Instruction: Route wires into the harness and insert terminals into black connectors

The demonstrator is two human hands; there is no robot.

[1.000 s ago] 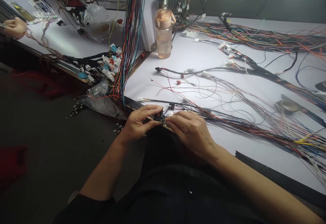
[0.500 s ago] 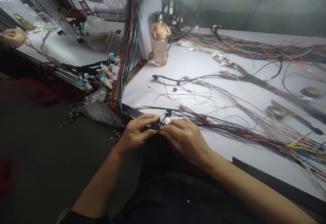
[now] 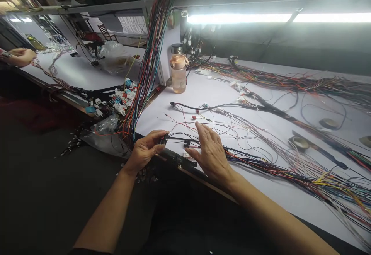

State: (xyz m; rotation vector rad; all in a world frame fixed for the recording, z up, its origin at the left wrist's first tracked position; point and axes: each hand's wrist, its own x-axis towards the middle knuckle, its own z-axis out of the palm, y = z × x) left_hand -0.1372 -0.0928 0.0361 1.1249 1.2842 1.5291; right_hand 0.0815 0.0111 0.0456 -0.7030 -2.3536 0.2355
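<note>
My left hand (image 3: 146,149) pinches a small black connector (image 3: 164,138) at the near edge of the white table (image 3: 261,185), with thin wires trailing from it to the right. My right hand (image 3: 209,150) hovers flat above the table with its fingers spread, holding nothing. Its fingertips point toward loose red and black wires (image 3: 185,125) and a small red piece (image 3: 193,117). A second small black connector (image 3: 187,143) lies between my hands. A thick wire harness (image 3: 290,166) runs rightward from under my right hand.
A bundle of coloured wires (image 3: 147,65) hangs from above at the table's left corner. A peach water bottle (image 3: 178,74) stands behind it. Tape rolls (image 3: 300,142) lie at right. White and blue connectors (image 3: 118,98) are piled on the left bench, where another person's hand (image 3: 21,56) works.
My right hand let go of the connector, opened and moved forward over the loose wires. My left hand kept the connector. The camera tilted up, showing the light strip.
</note>
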